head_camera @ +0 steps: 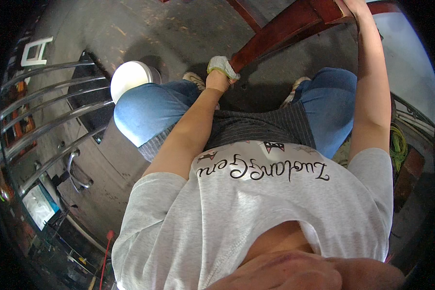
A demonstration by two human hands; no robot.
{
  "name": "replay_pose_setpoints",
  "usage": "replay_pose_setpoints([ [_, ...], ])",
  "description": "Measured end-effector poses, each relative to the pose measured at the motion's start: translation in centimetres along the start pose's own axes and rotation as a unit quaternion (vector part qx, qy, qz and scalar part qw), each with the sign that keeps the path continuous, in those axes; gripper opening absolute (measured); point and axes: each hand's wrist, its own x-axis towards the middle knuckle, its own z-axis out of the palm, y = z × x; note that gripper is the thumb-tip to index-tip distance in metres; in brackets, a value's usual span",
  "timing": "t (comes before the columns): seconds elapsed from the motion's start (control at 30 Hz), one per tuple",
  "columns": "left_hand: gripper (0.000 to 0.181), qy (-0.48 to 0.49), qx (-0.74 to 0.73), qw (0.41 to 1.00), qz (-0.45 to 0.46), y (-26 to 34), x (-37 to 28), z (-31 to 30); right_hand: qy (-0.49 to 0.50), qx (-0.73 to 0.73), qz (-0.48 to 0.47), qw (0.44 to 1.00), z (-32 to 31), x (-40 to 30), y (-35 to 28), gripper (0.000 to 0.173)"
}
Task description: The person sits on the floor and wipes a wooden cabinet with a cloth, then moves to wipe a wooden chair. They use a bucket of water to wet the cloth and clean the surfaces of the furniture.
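A reddish-brown varnished wooden furniture piece, with a curved leg, slants across the top of the view. At the leg's lower end, my left hand holds a bunched white cloth with a yellow-green edge against the wood. The fingers of that hand are mostly covered by the cloth. My right hand grips the piece near its thick upper joint, where a paler patch shows at the corner. The top edge of the view cuts off part of this hand, and its fingertips are hidden.
Beside my left knee stands a round white bucket. Curved chrome bars reach in from the left, with a white plastic stool beyond. A metal handle is lower left. At right lie a yellow-green coil and a reddish-brown block.
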Motion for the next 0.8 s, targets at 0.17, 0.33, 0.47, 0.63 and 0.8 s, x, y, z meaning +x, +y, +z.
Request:
replay_pose_setpoints([
  [0.17, 0.038, -0.031, 0.196, 0.978, -0.057, -4.7, 1.3, 0.1, 0.034, -0.004, 0.052, 0.998, 1.2, -0.7, -1.2, 0.028],
  [0.33, 0.030, 0.069, 0.043, 0.987, -0.139, -2.2, 2.4, -5.7, 0.059, -0.179, 0.005, 0.982, 0.4, -0.9, -1.1, 0.023],
  [0.47, 0.043, 0.231, -0.053, 0.969, -0.076, 0.3, 2.3, -11.2, 0.050, -0.285, -0.009, 0.957, -1.7, -0.5, 0.4, 0.046],
  [0.63, 0.062, 0.322, -0.105, 0.940, -0.035, 3.3, 2.1, -18.6, 0.066, -0.224, 0.000, 0.972, -1.8, -0.5, 0.9, 0.048],
  [0.8, 0.079, 0.346, -0.075, 0.935, 0.026, 3.7, 4.9, -23.4, 0.068, -0.215, 0.004, 0.974, -1.6, -0.4, 0.7, 0.045],
])
